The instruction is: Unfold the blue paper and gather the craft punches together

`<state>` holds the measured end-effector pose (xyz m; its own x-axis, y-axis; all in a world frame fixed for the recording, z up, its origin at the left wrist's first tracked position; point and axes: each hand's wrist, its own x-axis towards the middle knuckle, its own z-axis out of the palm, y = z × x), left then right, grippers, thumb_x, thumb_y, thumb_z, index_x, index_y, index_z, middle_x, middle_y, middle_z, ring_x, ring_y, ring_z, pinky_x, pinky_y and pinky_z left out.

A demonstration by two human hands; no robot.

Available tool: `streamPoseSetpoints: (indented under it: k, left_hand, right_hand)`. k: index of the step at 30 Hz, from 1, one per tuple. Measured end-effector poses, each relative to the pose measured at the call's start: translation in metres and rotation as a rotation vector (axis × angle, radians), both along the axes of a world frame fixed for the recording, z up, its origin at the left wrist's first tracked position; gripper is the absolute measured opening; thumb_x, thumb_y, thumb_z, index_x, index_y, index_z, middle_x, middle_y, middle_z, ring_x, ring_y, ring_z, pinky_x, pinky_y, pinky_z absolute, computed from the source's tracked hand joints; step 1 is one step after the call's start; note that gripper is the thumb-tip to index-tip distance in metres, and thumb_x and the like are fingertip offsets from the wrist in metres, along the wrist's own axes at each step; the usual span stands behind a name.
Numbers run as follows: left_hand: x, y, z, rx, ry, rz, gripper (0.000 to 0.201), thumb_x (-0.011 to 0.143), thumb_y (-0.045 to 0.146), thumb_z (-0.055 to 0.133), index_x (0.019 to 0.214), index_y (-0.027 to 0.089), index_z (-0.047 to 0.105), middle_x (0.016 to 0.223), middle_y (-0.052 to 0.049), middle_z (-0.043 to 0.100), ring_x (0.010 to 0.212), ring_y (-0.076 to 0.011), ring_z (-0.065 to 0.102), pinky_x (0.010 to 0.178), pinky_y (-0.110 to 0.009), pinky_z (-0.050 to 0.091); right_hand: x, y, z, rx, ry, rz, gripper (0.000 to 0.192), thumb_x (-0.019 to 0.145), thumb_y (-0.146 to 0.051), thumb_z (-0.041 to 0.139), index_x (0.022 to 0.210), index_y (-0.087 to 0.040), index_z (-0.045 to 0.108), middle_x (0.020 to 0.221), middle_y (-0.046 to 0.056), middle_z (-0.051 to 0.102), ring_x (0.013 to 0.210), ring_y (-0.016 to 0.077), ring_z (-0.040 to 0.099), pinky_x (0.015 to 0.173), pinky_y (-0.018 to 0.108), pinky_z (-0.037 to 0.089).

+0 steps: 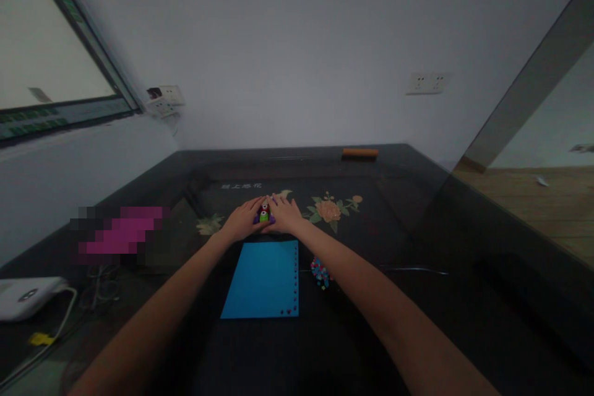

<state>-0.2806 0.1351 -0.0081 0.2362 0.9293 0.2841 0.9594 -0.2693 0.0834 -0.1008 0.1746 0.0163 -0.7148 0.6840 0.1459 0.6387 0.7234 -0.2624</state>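
Note:
Palm down on the dark table (343, 322), my left hand (244, 221) and my right hand (284, 215) curve around a small cluster of colourful pieces (264, 217). Green, purple and dark red show in the cluster, with white eye-like spots; their exact kind is too small to tell. Fingers of both hands are stretched out, flanking the pieces from left and right, and the hands nearly meet. Closer to me lies a blue sheet (262, 278) with small dark red beads or studs along its right edge and lower right corner. A pile of pink, blue and white bits (320, 272) lies beside my right forearm.
An orange-brown roll (360, 153) lies at the table's back edge. To the left are a white device (30, 297) with a cable and a blurred pink item (123, 230). Flower patterns (328, 210) mark the tabletop. Behind stands a wall with sockets (427, 82).

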Motion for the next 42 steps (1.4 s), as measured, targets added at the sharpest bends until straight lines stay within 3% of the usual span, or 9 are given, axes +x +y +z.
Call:
streamPoseSetpoints:
  k: [6, 11, 18, 22, 26, 32, 38, 42]
  left_hand:
    - [0.007, 0.004, 0.003, -0.015, -0.010, 0.000, 0.065, 0.088, 0.057, 0.039, 0.138, 0.016, 0.037, 0.135, -0.015, 0.049, 0.120, -0.0282, 0.049, 0.099, -0.039, 0.040]
    - [0.013, -0.004, 0.009, -0.036, -0.006, -0.019, 0.061, 0.088, 0.058, 0.041, 0.134, 0.017, 0.041, 0.131, -0.014, 0.051, 0.117, -0.0278, 0.051, 0.097, -0.039, 0.041]
    - [0.017, -0.013, 0.015, -0.061, 0.010, -0.033, 0.057, 0.088, 0.058, 0.041, 0.129, 0.019, 0.043, 0.125, -0.012, 0.056, 0.113, -0.0270, 0.055, 0.093, -0.038, 0.044]
    - [0.019, -0.014, 0.016, -0.049, 0.012, -0.022, 0.054, 0.089, 0.056, 0.040, 0.130, 0.020, 0.045, 0.124, -0.012, 0.057, 0.110, -0.0263, 0.057, 0.092, -0.038, 0.044]
    - [0.018, -0.016, 0.015, -0.038, 0.008, -0.009, 0.053, 0.091, 0.055, 0.037, 0.132, 0.021, 0.046, 0.129, -0.010, 0.056, 0.114, -0.0260, 0.055, 0.097, -0.039, 0.041]
    - [0.018, -0.020, 0.009, -0.028, -0.007, 0.002, 0.052, 0.095, 0.050, 0.027, 0.139, 0.025, 0.040, 0.141, -0.007, 0.047, 0.125, -0.0245, 0.047, 0.102, -0.040, 0.038]
    - [0.021, -0.022, 0.009, -0.036, -0.013, 0.011, 0.050, 0.095, 0.049, 0.027, 0.140, 0.029, 0.038, 0.141, -0.005, 0.047, 0.124, -0.0231, 0.048, 0.102, -0.039, 0.039]
    - [0.021, -0.024, 0.008, -0.039, -0.022, 0.029, 0.050, 0.095, 0.049, 0.027, 0.139, 0.029, 0.040, 0.141, -0.004, 0.048, 0.124, -0.0227, 0.047, 0.102, -0.039, 0.039]
  right_hand:
    - [0.011, -0.001, -0.004, 0.087, 0.008, 0.105, 0.082, 0.078, -0.056, 0.059, 0.143, -0.014, 0.031, 0.148, 0.017, 0.035, 0.130, 0.0325, 0.039, 0.103, 0.051, 0.033]
    - [0.021, 0.000, -0.008, 0.136, 0.009, 0.190, 0.075, 0.082, -0.049, 0.058, 0.143, -0.016, 0.031, 0.147, 0.015, 0.036, 0.126, 0.0317, 0.044, 0.101, 0.051, 0.035]
    - [0.028, 0.001, -0.010, 0.183, 0.007, 0.269, 0.083, 0.077, -0.054, 0.063, 0.141, -0.011, 0.033, 0.142, 0.020, 0.041, 0.122, 0.0344, 0.048, 0.099, 0.052, 0.038]
    - [0.032, -0.002, -0.010, 0.233, 0.028, 0.298, 0.090, 0.072, -0.063, 0.062, 0.140, -0.011, 0.035, 0.140, 0.020, 0.044, 0.125, 0.0352, 0.044, 0.103, 0.053, 0.032]
    - [0.047, -0.003, -0.005, 0.242, 0.137, 0.227, 0.083, 0.075, -0.062, 0.059, 0.138, -0.011, 0.039, 0.139, 0.019, 0.046, 0.128, 0.0328, 0.041, 0.108, 0.052, 0.027]
    - [0.085, -0.004, -0.002, 0.092, 0.335, -0.022, 0.065, 0.086, -0.048, 0.053, 0.137, -0.011, 0.039, 0.134, 0.018, 0.050, 0.126, 0.0275, 0.044, 0.103, 0.044, 0.038]
    - [0.083, -0.022, -0.018, 0.089, 0.260, 0.130, 0.064, 0.084, -0.046, 0.057, 0.138, -0.014, 0.040, 0.140, 0.017, 0.044, 0.132, 0.0283, 0.037, 0.106, 0.045, 0.034]
    - [0.070, -0.022, -0.028, 0.107, 0.220, 0.112, 0.062, 0.088, -0.040, 0.053, 0.139, -0.009, 0.038, 0.144, 0.020, 0.039, 0.138, 0.0286, 0.027, 0.111, 0.045, 0.029]
